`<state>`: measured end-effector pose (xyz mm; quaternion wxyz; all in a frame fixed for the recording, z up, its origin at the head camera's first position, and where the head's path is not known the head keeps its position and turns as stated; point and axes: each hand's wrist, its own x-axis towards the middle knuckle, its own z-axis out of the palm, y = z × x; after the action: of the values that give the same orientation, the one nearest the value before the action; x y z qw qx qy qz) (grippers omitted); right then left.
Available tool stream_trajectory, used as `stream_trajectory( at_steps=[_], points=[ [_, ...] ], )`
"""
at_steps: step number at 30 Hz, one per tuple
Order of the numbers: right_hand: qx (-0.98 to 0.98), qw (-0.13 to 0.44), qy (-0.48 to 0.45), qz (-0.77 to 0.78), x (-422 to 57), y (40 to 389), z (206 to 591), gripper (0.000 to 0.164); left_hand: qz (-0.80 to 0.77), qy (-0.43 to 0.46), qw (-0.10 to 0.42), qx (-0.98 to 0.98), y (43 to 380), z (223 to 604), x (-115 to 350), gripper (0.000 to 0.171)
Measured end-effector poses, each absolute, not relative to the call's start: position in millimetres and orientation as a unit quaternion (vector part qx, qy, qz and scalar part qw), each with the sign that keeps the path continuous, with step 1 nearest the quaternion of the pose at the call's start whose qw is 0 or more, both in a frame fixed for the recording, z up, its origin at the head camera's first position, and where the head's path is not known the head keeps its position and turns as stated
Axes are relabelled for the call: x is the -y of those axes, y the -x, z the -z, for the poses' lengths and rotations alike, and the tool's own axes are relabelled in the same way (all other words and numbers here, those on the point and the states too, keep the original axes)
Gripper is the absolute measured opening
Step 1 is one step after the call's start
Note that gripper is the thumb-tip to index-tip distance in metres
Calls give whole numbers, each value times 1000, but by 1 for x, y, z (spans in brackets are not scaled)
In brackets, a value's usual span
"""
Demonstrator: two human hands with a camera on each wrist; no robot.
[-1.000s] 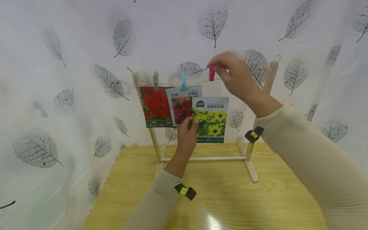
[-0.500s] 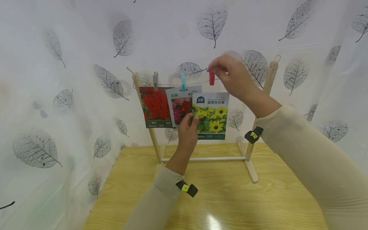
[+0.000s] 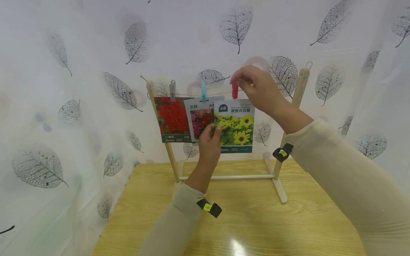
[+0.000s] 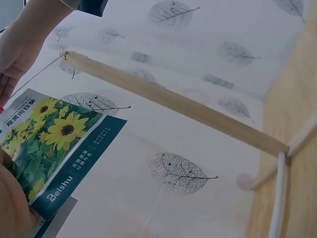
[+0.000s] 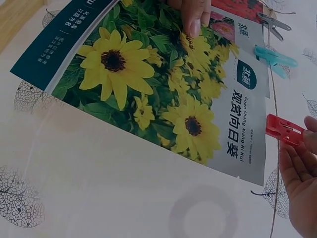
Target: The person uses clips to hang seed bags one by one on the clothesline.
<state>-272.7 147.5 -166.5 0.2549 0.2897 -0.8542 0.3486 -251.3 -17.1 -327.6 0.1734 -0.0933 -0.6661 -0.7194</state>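
Note:
My left hand [image 3: 209,147] pinches the left side of a sunflower seed packet [image 3: 238,124], thumb in front, and holds it upright below the string [image 5: 274,208]. My right hand [image 3: 261,89] pinches the handle end of a red clothespin [image 3: 235,91]. That clothespin's nose is at the packet's top edge in the right wrist view; whether it bites the paper I cannot tell. Left of it, a light blue clothespin [image 3: 203,91] holds a packet with pink and red flowers [image 3: 201,119]. A grey clothespin [image 3: 172,90] holds a red-flower packet [image 3: 174,117]. The sunflower packet partly covers the pink-flower one.
The string runs between two wooden posts [image 3: 300,87] of a stand, joined low down by a white rod [image 3: 243,176]. The stand's feet [image 3: 280,190] rest on a wood-grain table [image 3: 256,220]. Behind hangs a white curtain [image 3: 179,39] printed with leaves.
My left hand has raised the sunflower packet toward the string. The right hand has come down slightly with the red clothespin, so its nose and the packet's top edge now meet or nearly meet.

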Motion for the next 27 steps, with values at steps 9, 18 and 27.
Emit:
stream_trajectory(
  at_steps=[9,18,27],
  points=[
    [856,257,-290,-343,-149,272,168,19,728,78,165,661,253,322,14,26],
    [853,261,-298,-340,-149,274,171,19,727,67,171,661,252,319,11,29],
    [858,258,-301,-326,-149,274,171,21,734,66,176,653,250,317,9,28]
  ],
)
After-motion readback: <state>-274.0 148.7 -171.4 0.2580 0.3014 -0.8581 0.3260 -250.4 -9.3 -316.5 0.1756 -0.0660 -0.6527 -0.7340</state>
